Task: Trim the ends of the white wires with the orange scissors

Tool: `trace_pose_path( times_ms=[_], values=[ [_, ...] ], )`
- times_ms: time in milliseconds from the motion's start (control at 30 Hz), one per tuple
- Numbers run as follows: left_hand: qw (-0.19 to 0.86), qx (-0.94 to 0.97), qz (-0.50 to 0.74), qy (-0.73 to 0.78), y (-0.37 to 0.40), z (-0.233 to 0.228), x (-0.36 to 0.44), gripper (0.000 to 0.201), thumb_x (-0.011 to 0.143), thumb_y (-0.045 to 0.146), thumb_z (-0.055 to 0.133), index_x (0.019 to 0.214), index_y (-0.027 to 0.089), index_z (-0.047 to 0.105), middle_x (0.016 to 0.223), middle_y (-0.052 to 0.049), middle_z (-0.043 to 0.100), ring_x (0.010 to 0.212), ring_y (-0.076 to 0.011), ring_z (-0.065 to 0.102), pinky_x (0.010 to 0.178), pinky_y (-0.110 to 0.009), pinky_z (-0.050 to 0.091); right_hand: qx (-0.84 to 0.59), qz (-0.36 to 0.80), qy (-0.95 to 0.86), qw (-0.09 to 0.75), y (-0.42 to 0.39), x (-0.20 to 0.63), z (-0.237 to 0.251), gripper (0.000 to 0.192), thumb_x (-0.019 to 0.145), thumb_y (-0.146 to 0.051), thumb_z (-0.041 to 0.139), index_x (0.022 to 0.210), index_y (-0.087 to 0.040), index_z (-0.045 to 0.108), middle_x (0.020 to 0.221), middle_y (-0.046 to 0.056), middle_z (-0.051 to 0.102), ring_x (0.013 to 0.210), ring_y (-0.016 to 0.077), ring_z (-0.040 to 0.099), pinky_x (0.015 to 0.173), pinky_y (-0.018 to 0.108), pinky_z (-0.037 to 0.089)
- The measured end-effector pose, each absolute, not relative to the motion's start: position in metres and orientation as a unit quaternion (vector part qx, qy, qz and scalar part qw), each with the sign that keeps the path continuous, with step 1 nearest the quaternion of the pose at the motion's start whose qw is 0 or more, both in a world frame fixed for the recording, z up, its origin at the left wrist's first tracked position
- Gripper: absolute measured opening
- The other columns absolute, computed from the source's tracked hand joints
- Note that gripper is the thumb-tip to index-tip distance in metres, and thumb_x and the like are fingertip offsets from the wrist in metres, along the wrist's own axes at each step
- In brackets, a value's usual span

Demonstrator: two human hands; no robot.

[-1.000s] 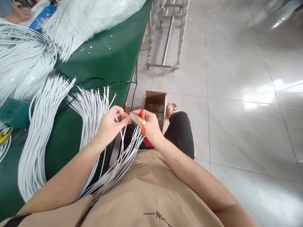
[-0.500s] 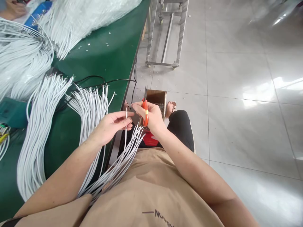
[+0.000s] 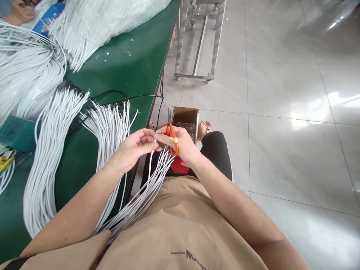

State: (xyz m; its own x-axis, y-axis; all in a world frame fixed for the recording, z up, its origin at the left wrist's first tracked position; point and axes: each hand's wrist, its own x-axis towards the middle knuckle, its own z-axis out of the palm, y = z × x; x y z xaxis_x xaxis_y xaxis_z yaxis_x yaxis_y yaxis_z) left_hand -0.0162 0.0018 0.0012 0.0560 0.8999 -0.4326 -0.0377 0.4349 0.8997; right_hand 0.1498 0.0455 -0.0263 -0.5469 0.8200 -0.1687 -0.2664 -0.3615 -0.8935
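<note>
We're rocking a loose tan top (image 3: 168, 210), pretty crinkly round the middle, with dark lettering (image 3: 188, 255) printed on it: a short dash, then something starting with N that curves into the folds, so we can't read the rest. Forearms are bare. Down below we've got black trousers (image 3: 216, 155) with a thin pale edge along the outer side, plus a brownish open sandal (image 3: 207, 124) on our right foot.
</note>
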Motion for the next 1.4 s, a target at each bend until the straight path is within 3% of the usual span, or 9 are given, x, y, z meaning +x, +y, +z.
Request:
trace_pose_path(
  times_ms=[100,200,333,733,967,1400],
  values=[
    [0.559,0.415,0.391,0.602,0.003,-0.003,-0.016,0.031,0.07,0.026,0.076,0.097,0.018,0.063,0.08,0.0,0.065,0.076,-0.0136,0.066,0.085,-0.033,0.052,-0.406,0.66,-0.532,0.342,0.043,0.152,-0.028,0.027,0.076,-0.043,0.062,0.079,-0.016,0.065,0.069,-0.001,0.059,0.062,0.0098,0.049,0.061,0.024,0.038],
    [0.509,0.436,0.39,0.632,0.002,-0.004,-0.015,0.029,0.069,0.03,0.076,0.092,0.016,0.065,0.08,-0.001,0.066,0.074,-0.0145,0.065,0.084,-0.035,0.052,-0.492,0.472,-0.68,0.269,0.042,0.156,-0.033,0.025,0.078,-0.038,0.059,0.067,-0.016,0.06,0.072,0.001,0.06,0.063,0.0108,0.049,0.059,0.025,0.035],
    [0.468,0.46,0.377,0.654,0.001,-0.002,-0.013,0.027,0.069,0.033,0.075,0.088,0.016,0.066,0.08,-0.001,0.066,0.076,-0.0143,0.064,0.082,-0.033,0.051,-0.5,0.333,-0.779,0.181,0.041,0.158,-0.033,0.027,0.082,-0.037,0.052,0.065,-0.017,0.057,0.072,0.003,0.059,0.061,0.0113,0.048,0.056,0.025,0.03],
    [0.371,0.551,0.334,0.669,-0.001,-0.001,-0.009,0.02,0.074,0.035,0.068,0.085,0.018,0.066,0.093,-0.005,0.069,0.086,-0.0174,0.062,0.079,-0.03,0.049,-0.501,0.244,-0.823,0.111,0.037,0.159,-0.016,0.029,0.086,-0.037,0.048,0.072,-0.017,0.064,0.075,0.007,0.064,0.068,0.0174,0.058,0.059,0.029,0.033],
    [0.365,0.556,0.319,0.675,0.0,-0.006,-0.014,0.022,0.075,0.036,0.067,0.09,0.019,0.068,0.092,-0.005,0.07,0.083,-0.0174,0.063,0.079,-0.031,0.049,-0.504,0.277,-0.812,0.097,0.038,0.161,-0.019,0.033,0.085,-0.043,0.049,0.07,-0.018,0.063,0.075,0.007,0.064,0.065,0.0176,0.058,0.054,0.028,0.031],
    [0.322,0.577,0.299,0.688,-0.005,0.001,-0.007,0.022,0.08,0.037,0.061,0.09,0.019,0.069,0.091,-0.004,0.073,0.078,-0.0175,0.067,0.08,-0.03,0.051,-0.524,0.221,-0.816,0.106,0.025,0.157,-0.021,0.035,0.09,-0.042,0.045,0.077,-0.016,0.065,0.077,0.01,0.064,0.075,0.0205,0.06,0.063,0.03,0.038]
  ],
)
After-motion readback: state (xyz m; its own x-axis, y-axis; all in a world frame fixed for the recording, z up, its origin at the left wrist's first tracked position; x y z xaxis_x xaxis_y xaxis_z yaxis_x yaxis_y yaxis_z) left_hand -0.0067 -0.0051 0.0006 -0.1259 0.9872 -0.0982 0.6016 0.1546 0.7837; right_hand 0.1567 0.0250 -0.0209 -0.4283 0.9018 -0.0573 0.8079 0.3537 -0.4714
